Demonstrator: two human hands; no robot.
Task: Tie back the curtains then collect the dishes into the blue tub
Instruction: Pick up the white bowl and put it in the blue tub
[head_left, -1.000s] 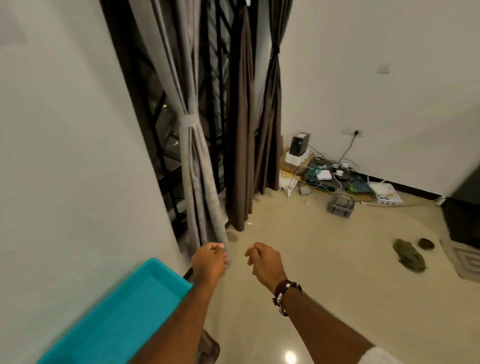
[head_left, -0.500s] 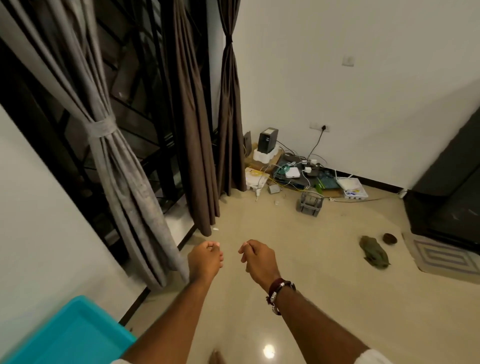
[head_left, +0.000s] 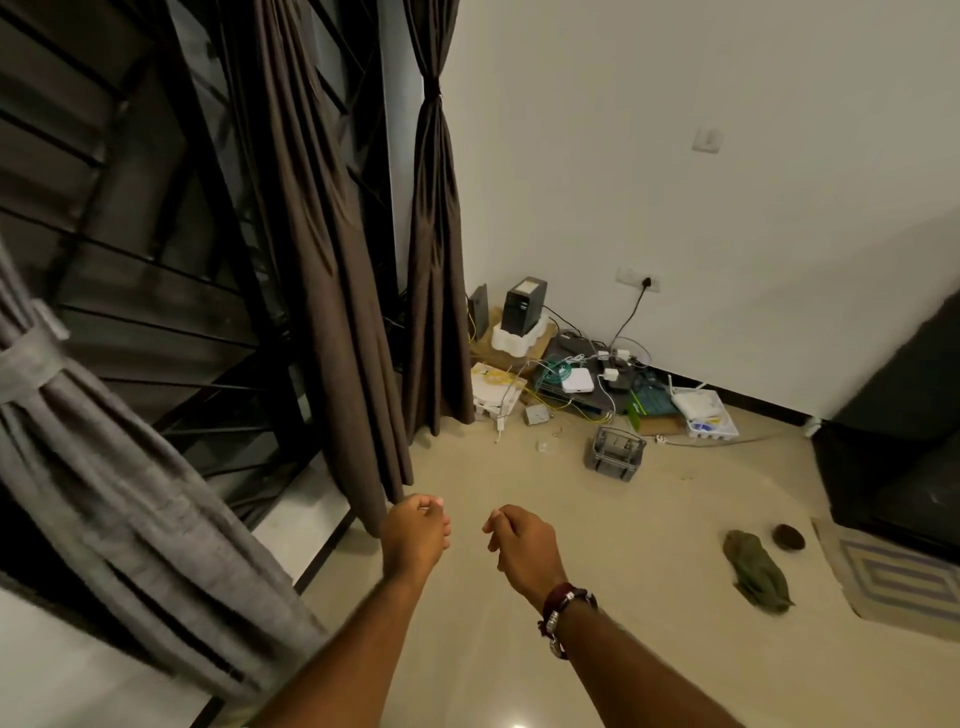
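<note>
1. Swinging right, the view has lost the blue tub that sat at the lower left a second ago; it is out of sight now, and no dishes show anywhere
2. The grey curtain (head_left: 104, 467) at the left is already bunched in its tie-back (head_left: 31, 364), and the far brown curtain (head_left: 434, 249) is cinched high up
3. The middle brown curtain (head_left: 317, 270) hangs loose, so I judge it the next one to tie
4. Both arms stay stretched toward it: left hand (head_left: 415, 530) and right hand (head_left: 519, 540) are each loosely curled, holding nothing, apart from each other
5. Router clutter (head_left: 582, 374), a small grey crate (head_left: 615, 454) and a green rag (head_left: 756, 569) lie on the floor (head_left: 649, 649) to the right, clear of the curtain
</note>
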